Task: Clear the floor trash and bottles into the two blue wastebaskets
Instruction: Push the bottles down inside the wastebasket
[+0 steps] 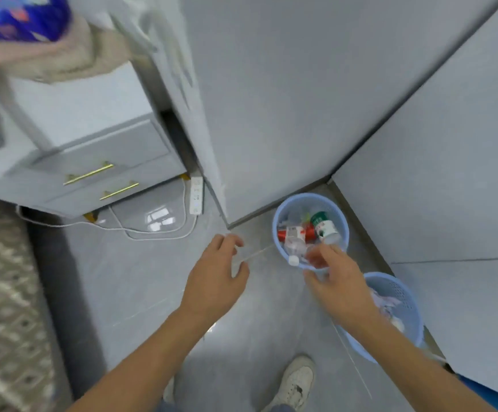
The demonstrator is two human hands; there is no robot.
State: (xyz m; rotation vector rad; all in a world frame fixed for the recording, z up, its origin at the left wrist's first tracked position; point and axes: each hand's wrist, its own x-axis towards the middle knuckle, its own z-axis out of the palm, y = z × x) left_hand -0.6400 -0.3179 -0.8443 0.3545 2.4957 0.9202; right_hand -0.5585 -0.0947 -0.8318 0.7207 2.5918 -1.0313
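Two blue wastebaskets stand on the grey floor by the wall corner. The far wastebasket [310,200] holds a red bottle [298,233], a green-and-white bottle [325,226] and a clear bottle with a white cap [294,253]. The near wastebasket [402,285] holds crumpled pale trash and is partly hidden by my right forearm. My right hand [335,278] hovers over the far basket's near rim, fingers spread next to the clear bottle's cap, gripping nothing. My left hand [216,272] hangs over the floor left of that basket, fingers loosely curled and empty.
A grey nightstand [102,162] with gold handles stands at left, with a white power strip [196,194] and its cable [152,233] on the floor beside it. A patterned rug [0,307] lies far left. Grey cabinet panels close in the corner. My white shoe [296,382] is below.
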